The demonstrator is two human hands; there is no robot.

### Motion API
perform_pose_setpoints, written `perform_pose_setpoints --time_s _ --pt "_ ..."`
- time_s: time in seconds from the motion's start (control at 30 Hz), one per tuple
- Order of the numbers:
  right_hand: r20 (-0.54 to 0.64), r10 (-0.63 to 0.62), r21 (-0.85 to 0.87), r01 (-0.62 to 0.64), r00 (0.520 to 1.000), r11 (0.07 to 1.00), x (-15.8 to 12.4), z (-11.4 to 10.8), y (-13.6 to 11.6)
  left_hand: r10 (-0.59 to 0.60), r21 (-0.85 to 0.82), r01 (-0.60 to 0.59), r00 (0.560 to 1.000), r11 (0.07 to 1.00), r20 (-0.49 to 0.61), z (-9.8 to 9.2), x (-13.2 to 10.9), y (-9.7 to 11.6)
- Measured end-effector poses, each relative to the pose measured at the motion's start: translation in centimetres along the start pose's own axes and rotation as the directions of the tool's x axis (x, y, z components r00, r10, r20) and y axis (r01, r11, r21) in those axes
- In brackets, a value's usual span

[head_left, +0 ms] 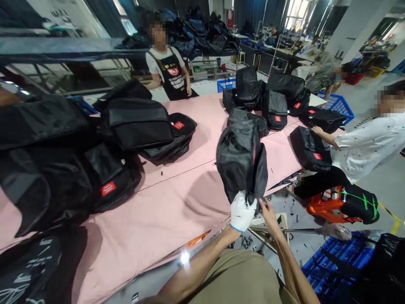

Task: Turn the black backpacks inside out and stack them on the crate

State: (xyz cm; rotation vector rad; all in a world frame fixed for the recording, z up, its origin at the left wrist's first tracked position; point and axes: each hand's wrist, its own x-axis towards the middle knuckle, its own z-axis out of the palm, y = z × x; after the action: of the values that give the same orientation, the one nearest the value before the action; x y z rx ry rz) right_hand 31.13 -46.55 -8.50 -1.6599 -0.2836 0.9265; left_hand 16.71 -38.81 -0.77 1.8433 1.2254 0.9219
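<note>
Our gloved left hand (pixel 242 215) and bare right hand (pixel 268 210) both grip the black bag (pixel 242 162) by its lower end, its length standing upright above them.

- Backpacks on the table (pixel 110 177): red labels with white marks, too small to read.
- Held backpack (pixel 240 160): red tab seen edge-on, unreadable.
- Apron (pixel 174 76) of the person opposite: red patch and white lettering, illegible.
- Lower-left black bag (pixel 28 270): white print, blurred.

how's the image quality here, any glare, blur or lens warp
Head view: wide-angle warp bends the pink table and stretches the bags at left; windows blow out at top right; a small glint flares by the left forearm; the bag in the gloved left hand is sharp, casting a soft shadow.
</note>
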Motion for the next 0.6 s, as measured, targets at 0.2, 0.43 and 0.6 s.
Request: perform_pose_setpoints --time_s 0.2,0.43,0.6 --pt "0.009 -0.295 0.062 0.294 0.956 0.954 2.0 -3.8 -11.3 0.124 -0.119 -0.122 0.992 0.985 0.006 -2.3 -0.1 0.4" --pt "-0.090 -0.494 -0.509 0.387 0.865 0.769 2.4 0.4 -20.3 -0.143 -0.195 0.151 0.988 0.969 0.053 -2.4 9.3 5.5" --pt "0.040 -0.535 -0.658 0.425 0.844 0.622 1.7 2.5 -18.7 -0.161 -0.064 0.167 0.984 0.984 0.081 -2.5 14.5 2.8"
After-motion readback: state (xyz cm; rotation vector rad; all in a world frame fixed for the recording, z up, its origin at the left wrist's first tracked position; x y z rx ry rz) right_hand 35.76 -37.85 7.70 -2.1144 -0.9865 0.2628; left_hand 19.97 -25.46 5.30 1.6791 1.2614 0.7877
